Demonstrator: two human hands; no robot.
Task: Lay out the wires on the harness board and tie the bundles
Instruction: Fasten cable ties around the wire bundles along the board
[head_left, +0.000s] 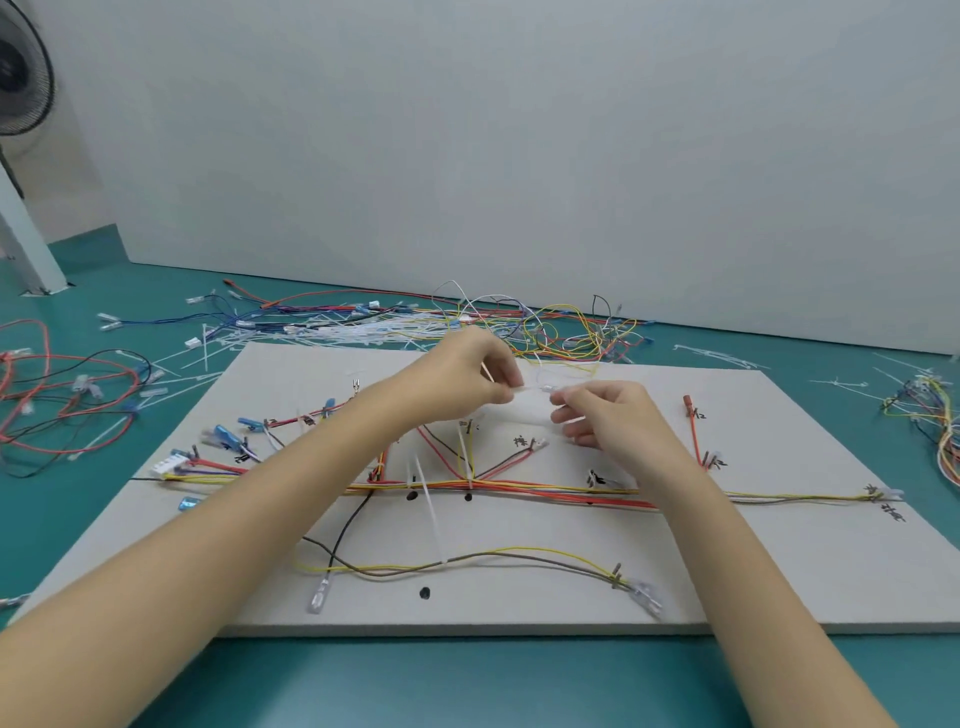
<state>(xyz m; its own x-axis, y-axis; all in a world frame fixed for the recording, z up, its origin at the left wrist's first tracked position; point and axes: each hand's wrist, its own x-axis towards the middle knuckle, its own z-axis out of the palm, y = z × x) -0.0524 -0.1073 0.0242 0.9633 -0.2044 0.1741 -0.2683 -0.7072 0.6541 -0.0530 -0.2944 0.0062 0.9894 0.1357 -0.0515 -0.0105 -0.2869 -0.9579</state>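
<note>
Your left hand and right hand pinching a thin white wire, blurred, above the grey flat harness board, wire ends hard to see.

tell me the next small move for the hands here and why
Probably lower the white wire onto the board and route it. Both the left hand and right hand pinch it in the air, above the laid bundle.

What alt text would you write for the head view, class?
Two bare hands, left hand and right hand, pinch a thin white wire above a pale grey harness board strung with coloured wires; loose wires litter the teal floor behind.
</note>
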